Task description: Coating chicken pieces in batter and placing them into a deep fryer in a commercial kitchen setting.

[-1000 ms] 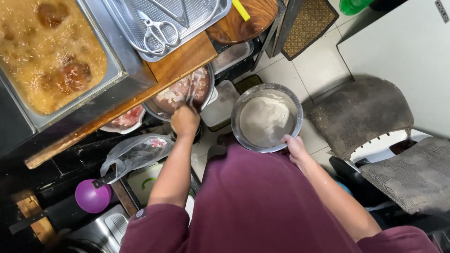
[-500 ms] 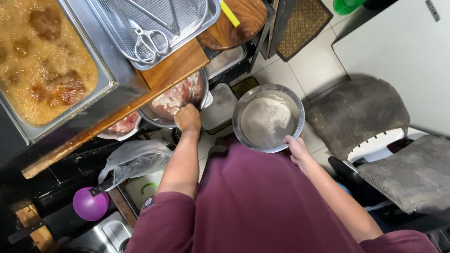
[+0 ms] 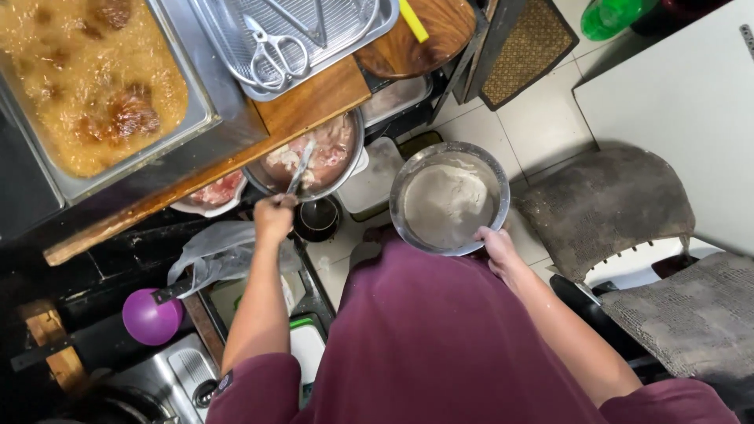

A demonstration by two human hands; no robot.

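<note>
- Round metal bowl point(image 3: 449, 196), dusted inside with pale flour, held level by its near rim.
- Metal utensil point(image 3: 300, 169), tilted, tip in raw meat.

- Landmark: metal bowl of raw meat point(image 3: 314, 157), partly tucked under the wooden board point(image 3: 236, 137).
- Above it: board edge overhangs the far rim; only the near half is open from above.
- Left hand point(image 3: 275, 216) with utensil point(image 3: 301, 166) takes up the near-left rim.
- Left: small dish of meat point(image 3: 212, 192) touching; plastic bag point(image 3: 220, 251) below that.
- Right: flour bowl point(image 3: 449, 198), held by right hand point(image 3: 496, 250); a narrow gap between the bowls.
- Below: dark cup point(image 3: 316, 220) just beside the rim.
</note>
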